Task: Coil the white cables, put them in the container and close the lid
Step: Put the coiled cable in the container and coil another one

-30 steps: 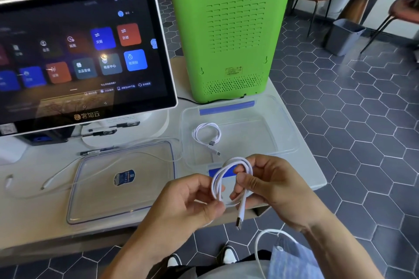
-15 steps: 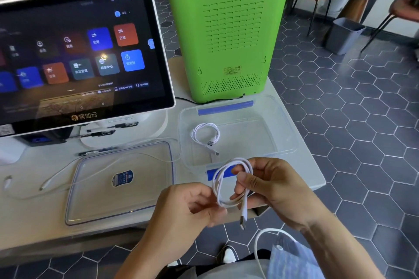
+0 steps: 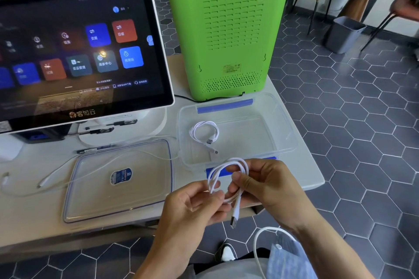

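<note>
The coiled cable (image 3: 226, 179) looks light, limp and a little springy, so its loops will likely spring open unless pinched where the strands cross; the smooth white jacket may slide between fingertips, and the hanging plug end (image 3: 234, 219) is the stiffest part to steer by. It is held in the air just in front of the container (image 3: 281, 140), over the near edge of the surface (image 3: 303, 172). The left hand (image 3: 195, 206) has its fingers (image 3: 213, 197) closed on the lower left of the loops, and the right hand (image 3: 267, 186) has its fingers (image 3: 238, 176) pinched on the right side of the bundle, with the plug dangling below both. The cable is thin and white, gathered in several rough oval loops with a metal USB tip.

Left of the container, the clear lid (image 3: 90, 190) lies flat, with a loose cable (image 3: 56, 176) still uncoiled beside it and seemingly partly beneath it. Inside the container, near its left wall, a second coiled cable (image 3: 204, 133) already rests, its ends trailing toward the near wall. The container is clear plastic with blue latches and stands open. Behind it stands a green appliance (image 3: 229, 36).
</note>
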